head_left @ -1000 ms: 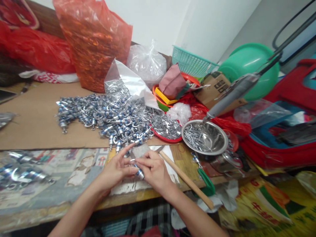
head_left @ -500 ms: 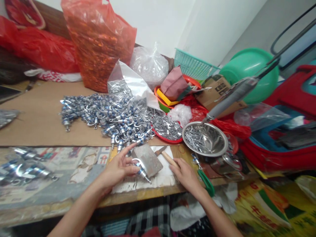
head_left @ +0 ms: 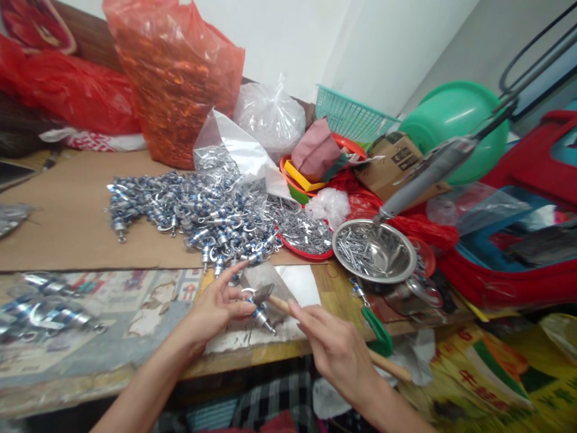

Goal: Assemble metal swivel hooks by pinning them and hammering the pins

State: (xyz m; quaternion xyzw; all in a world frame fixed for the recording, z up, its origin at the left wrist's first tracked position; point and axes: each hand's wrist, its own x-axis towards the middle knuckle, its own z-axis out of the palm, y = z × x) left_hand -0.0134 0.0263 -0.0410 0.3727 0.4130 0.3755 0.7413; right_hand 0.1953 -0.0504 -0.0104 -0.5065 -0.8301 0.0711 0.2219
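Observation:
My left hand (head_left: 219,307) pinches a silver hook fitting (head_left: 264,317) with a blue band between thumb and fingers, its index finger stretched out. The fitting lies against a grey metal block (head_left: 277,278) on white paper. In my right hand (head_left: 338,346) is a hammer (head_left: 387,364), gripped round its wooden handle; its dark head is at the fitting, close to my left fingertips. Whether head and fitting touch, I cannot tell. Beyond my left hand spreads a heap of similar hook fittings (head_left: 180,204).
A steel bowl (head_left: 403,264) of metal pins stands at the right, beside a red tray (head_left: 311,255) of small flat metal parts. More fittings (head_left: 49,316) lie at the left. A grey-handled tool (head_left: 419,174) slants over the bowl. Behind stands a large red bag (head_left: 175,90).
My right hand has brought the hammer leftward, its head moving from beyond the block onto the fitting. My left hand keeps its hold in nearly the same place.

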